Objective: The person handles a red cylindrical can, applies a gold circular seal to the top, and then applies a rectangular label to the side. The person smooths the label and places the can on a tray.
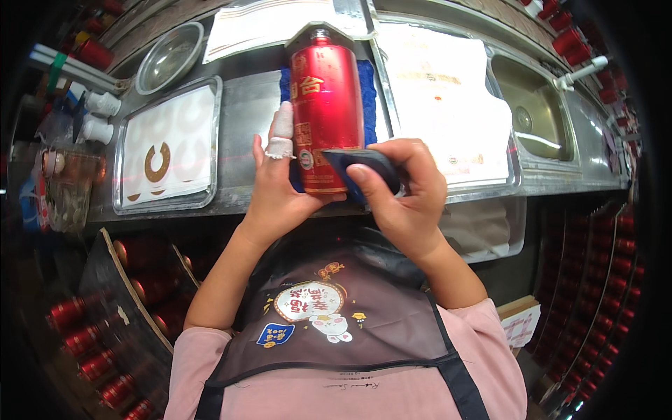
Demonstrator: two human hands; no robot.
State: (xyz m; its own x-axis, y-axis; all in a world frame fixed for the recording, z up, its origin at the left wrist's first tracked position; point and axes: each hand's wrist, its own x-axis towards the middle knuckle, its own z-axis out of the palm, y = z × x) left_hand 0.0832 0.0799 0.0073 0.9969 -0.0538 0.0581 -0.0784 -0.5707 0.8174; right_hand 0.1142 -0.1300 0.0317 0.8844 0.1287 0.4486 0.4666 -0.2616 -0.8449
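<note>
A glossy red bottle (333,115) with gold lettering lies on its side, its neck pointing away from me, over a blue cloth (367,100) on the metal worktop. My left hand (281,189) holds its base and left side; two fingers are wrapped in white tape or bandage. In my right hand (407,194) is a dark, flat-edged scraper or squeegee (367,165), pinched between thumb and fingers, with its edge against the lower right part of the bottle. Water drops show on the red surface. The far side of the bottle is hidden.
On the left, a metal tray (216,142) holds a decal sheet with a gold horseshoe shape, near a steel bowl (170,58). Printed sheets (446,115) lie on a tray at right, beside a sink (530,115). Red bottles (97,362) fill racks below on both sides.
</note>
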